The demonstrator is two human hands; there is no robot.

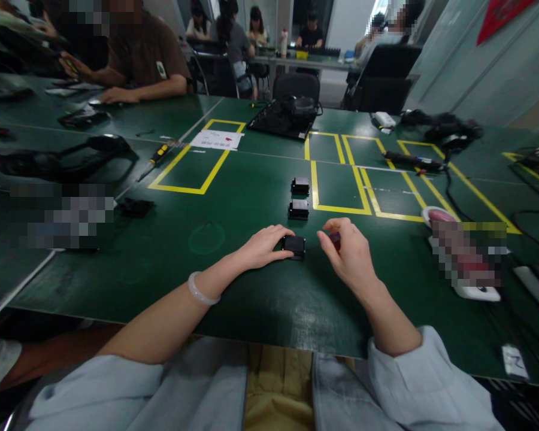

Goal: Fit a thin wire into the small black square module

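Observation:
Three small black boxes lie in a row on the green table [233, 299]. My left hand [263, 246] rests on the table with its fingers gripping the left side of the nearest black box [295, 245]. My right hand [348, 251] hovers just right of that box, its fingers pinched on a small dark red object [335, 239]. The second black box [299, 209] and the third black box [300, 185] sit farther away, untouched. A pale bangle [200, 291] circles my left wrist.
Yellow tape rectangles [341, 185] mark the table beyond the boxes. A black tray with gear [282, 117] stands at the back, cables and tools [435, 134] at the right, a black strap [58, 158] at the left. Another person [139, 60] sits at the far left.

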